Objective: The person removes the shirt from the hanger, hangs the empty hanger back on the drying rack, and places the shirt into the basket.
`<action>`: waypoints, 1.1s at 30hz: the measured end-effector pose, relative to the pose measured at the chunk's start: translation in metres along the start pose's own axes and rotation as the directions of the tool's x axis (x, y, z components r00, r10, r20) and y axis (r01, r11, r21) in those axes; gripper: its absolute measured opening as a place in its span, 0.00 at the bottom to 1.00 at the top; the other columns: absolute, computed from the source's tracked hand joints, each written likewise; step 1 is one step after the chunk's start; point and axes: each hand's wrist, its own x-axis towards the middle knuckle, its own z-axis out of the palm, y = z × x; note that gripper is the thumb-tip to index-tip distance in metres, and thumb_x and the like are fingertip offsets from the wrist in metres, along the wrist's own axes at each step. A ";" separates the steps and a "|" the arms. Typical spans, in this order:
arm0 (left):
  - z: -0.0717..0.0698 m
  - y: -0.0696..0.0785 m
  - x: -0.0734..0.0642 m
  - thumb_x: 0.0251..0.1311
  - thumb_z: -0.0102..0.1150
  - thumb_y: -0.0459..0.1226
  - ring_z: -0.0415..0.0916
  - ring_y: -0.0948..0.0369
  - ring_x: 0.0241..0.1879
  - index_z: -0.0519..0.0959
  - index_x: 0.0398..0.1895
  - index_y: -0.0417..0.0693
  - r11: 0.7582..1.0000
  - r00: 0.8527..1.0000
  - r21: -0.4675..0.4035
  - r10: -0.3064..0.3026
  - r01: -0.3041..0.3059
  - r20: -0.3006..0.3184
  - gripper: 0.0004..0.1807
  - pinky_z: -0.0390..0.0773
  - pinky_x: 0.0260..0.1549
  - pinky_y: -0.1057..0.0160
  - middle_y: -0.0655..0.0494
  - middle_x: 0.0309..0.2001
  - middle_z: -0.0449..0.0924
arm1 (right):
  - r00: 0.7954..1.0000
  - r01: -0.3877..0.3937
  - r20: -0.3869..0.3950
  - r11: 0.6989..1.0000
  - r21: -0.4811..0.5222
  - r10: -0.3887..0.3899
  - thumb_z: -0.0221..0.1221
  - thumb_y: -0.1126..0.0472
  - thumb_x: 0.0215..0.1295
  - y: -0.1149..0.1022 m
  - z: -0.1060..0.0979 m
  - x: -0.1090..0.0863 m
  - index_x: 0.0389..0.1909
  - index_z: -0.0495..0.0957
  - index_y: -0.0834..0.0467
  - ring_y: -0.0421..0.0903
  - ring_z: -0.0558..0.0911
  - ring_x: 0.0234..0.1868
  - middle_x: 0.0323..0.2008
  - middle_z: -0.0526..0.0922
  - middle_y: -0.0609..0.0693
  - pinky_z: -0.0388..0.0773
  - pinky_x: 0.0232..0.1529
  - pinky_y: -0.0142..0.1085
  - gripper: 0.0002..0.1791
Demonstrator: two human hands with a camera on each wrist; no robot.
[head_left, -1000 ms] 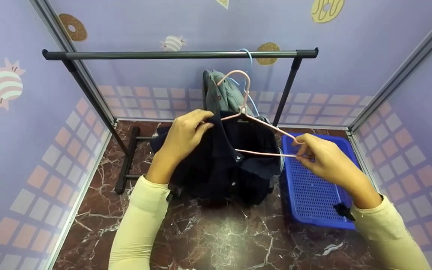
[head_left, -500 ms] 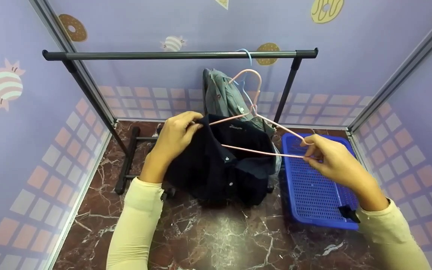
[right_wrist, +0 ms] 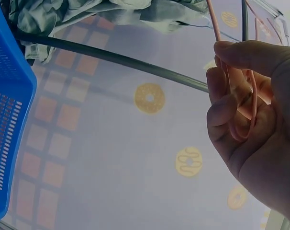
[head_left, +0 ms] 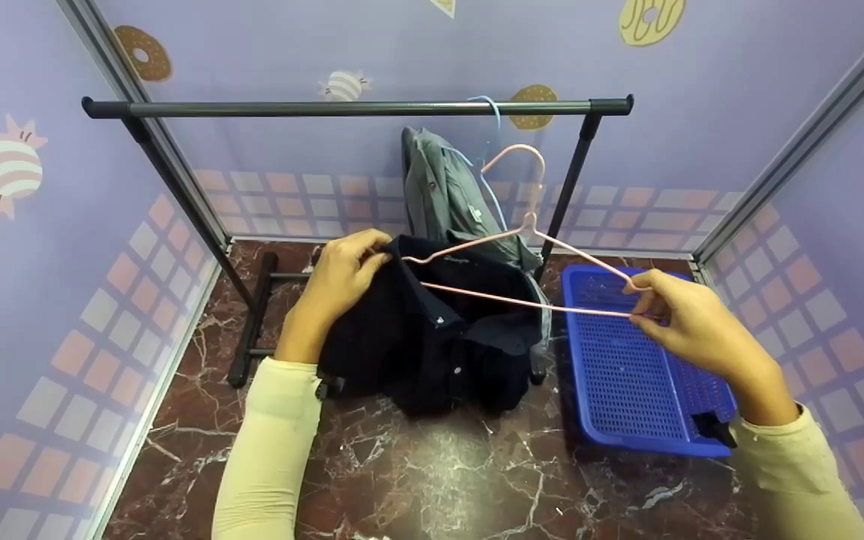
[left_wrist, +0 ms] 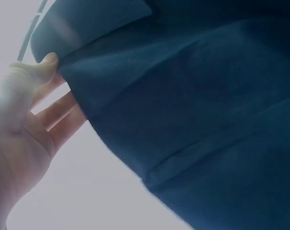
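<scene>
My left hand [head_left: 340, 277] pinches the collar edge of a navy buttoned shirt [head_left: 402, 352]; in the left wrist view, thumb and fingers take its dark cloth [left_wrist: 183, 110] between them. My right hand [head_left: 691, 319] grips one end of a pink clothes hanger [head_left: 528, 223], and the right wrist view has that looped end [right_wrist: 252, 105] inside the curled fingers. The hanger's other end lies at the shirt's neck opening, beside the left fingertips. Its hook points up, apart from the rail. The shirt's lower part is bunched and partly out of sight.
A black garment rack [head_left: 357, 109] spans the back. From its rail a grey garment [head_left: 443, 187] hangs on a blue hanger [head_left: 495, 112]. A blue plastic basket [head_left: 582, 375] sits on the marbled floor [head_left: 432, 480] at right, beneath my right hand. Patterned walls [head_left: 799, 127] enclose the space.
The pink hanger has moved right with my right hand, so more of its left arm shows outside the shirt. My left hand has drawn the collar left and slightly down.
</scene>
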 end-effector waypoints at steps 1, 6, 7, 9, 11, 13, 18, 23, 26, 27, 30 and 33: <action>-0.001 -0.001 -0.001 0.66 0.64 0.29 0.85 0.51 0.37 0.84 0.44 0.40 1.000 1.000 -0.014 -0.016 0.017 0.025 0.06 0.83 0.39 0.52 0.46 0.41 0.88 | 1.000 0.002 0.000 1.000 -0.003 -0.002 0.72 0.78 0.50 0.001 -0.001 0.000 0.47 0.78 0.61 0.38 0.84 0.28 0.29 0.87 0.47 0.79 0.32 0.20 0.23; -0.004 -0.010 -0.009 0.66 0.64 0.28 0.84 0.53 0.39 0.85 0.45 0.43 0.989 0.979 -0.072 -0.120 0.133 0.164 0.07 0.82 0.41 0.53 0.47 0.42 0.89 | 0.999 0.019 0.027 0.999 -0.029 -0.019 0.73 0.77 0.50 0.003 -0.004 -0.004 0.47 0.79 0.60 0.35 0.81 0.27 0.29 0.86 0.42 0.78 0.30 0.22 0.23; -0.004 -0.012 -0.011 0.66 0.64 0.28 0.84 0.53 0.40 0.85 0.45 0.43 0.986 0.973 -0.071 -0.138 0.154 0.185 0.08 0.81 0.42 0.53 0.48 0.42 0.89 | 0.999 0.019 0.035 0.999 -0.033 -0.018 0.73 0.77 0.51 0.003 -0.005 -0.005 0.48 0.79 0.60 0.34 0.80 0.27 0.30 0.86 0.42 0.78 0.30 0.23 0.23; -0.003 -0.017 -0.014 0.66 0.64 0.29 0.83 0.54 0.41 0.85 0.46 0.45 0.981 0.962 -0.063 -0.165 0.183 0.217 0.08 0.81 0.43 0.53 0.49 0.43 0.88 | 0.999 0.013 0.050 0.999 -0.038 -0.011 0.73 0.76 0.52 0.004 -0.007 -0.007 0.48 0.79 0.60 0.34 0.80 0.28 0.30 0.86 0.41 0.79 0.30 0.25 0.23; 0.000 -0.021 -0.016 0.66 0.64 0.29 0.83 0.55 0.41 0.85 0.46 0.47 0.978 0.954 -0.049 -0.186 0.203 0.234 0.08 0.81 0.43 0.54 0.50 0.44 0.88 | 0.998 0.001 0.060 0.999 -0.037 0.001 0.73 0.76 0.52 0.005 -0.010 -0.008 0.48 0.79 0.59 0.33 0.80 0.28 0.30 0.86 0.42 0.80 0.30 0.25 0.23; 0.003 -0.026 -0.017 0.66 0.63 0.29 0.82 0.55 0.40 0.84 0.46 0.47 0.976 0.949 -0.033 -0.200 0.214 0.243 0.08 0.80 0.43 0.54 0.50 0.44 0.87 | 0.998 -0.009 0.066 0.999 -0.033 0.011 0.73 0.76 0.52 0.006 -0.013 -0.010 0.48 0.79 0.59 0.32 0.81 0.29 0.30 0.86 0.42 0.80 0.31 0.24 0.23; 0.011 -0.038 -0.020 0.64 0.62 0.27 0.76 0.55 0.36 0.83 0.41 0.45 0.968 0.934 0.033 -0.248 0.248 0.256 0.07 0.76 0.40 0.56 0.50 0.38 0.84 | 0.998 -0.003 0.057 1.000 0.004 0.003 0.73 0.78 0.50 0.008 -0.020 -0.013 0.46 0.79 0.59 0.31 0.80 0.28 0.29 0.86 0.42 0.78 0.31 0.21 0.23; 0.022 -0.051 -0.025 0.60 0.61 0.24 0.75 0.54 0.34 0.81 0.38 0.45 0.958 0.914 0.101 -0.288 0.269 0.286 0.09 0.76 0.38 0.54 0.51 0.33 0.81 | 0.998 -0.003 0.058 1.000 0.026 0.002 0.74 0.76 0.51 0.007 -0.016 -0.012 0.46 0.80 0.57 0.31 0.80 0.29 0.29 0.86 0.40 0.78 0.30 0.22 0.23; 0.031 -0.060 -0.028 0.58 0.60 0.24 0.74 0.52 0.34 0.80 0.37 0.43 0.952 0.893 0.140 -0.305 0.273 0.331 0.08 0.76 0.38 0.52 0.50 0.31 0.79 | 0.998 -0.006 0.062 1.000 0.021 0.005 0.74 0.75 0.53 0.005 -0.011 -0.009 0.47 0.80 0.57 0.31 0.79 0.28 0.30 0.86 0.40 0.78 0.29 0.23 0.22; 0.034 -0.063 -0.029 0.57 0.60 0.24 0.74 0.51 0.34 0.80 0.38 0.43 0.947 0.882 0.156 -0.320 0.282 0.346 0.08 0.76 0.38 0.51 0.49 0.31 0.79 | 0.998 -0.007 0.060 1.000 0.020 0.006 0.73 0.75 0.53 0.005 -0.010 -0.008 0.47 0.80 0.57 0.31 0.79 0.28 0.30 0.86 0.40 0.77 0.29 0.24 0.22; 0.044 -0.070 -0.032 0.59 0.61 0.25 0.78 0.49 0.40 0.84 0.47 0.43 0.929 0.845 0.187 -0.369 0.321 0.386 0.13 0.80 0.44 0.48 0.45 0.38 0.84 | 0.998 -0.024 0.054 0.999 0.027 0.023 0.72 0.76 0.54 0.004 -0.005 -0.005 0.48 0.79 0.59 0.32 0.79 0.28 0.30 0.86 0.42 0.78 0.30 0.23 0.22; 0.049 -0.074 -0.034 0.60 0.62 0.26 0.81 0.48 0.45 0.84 0.52 0.43 0.920 0.825 0.184 -0.392 0.346 0.407 0.17 0.81 0.50 0.46 0.44 0.44 0.87 | 0.998 -0.041 0.046 0.999 0.030 0.039 0.72 0.76 0.54 0.004 0.000 -0.003 0.49 0.79 0.60 0.33 0.80 0.29 0.29 0.85 0.43 0.78 0.30 0.23 0.22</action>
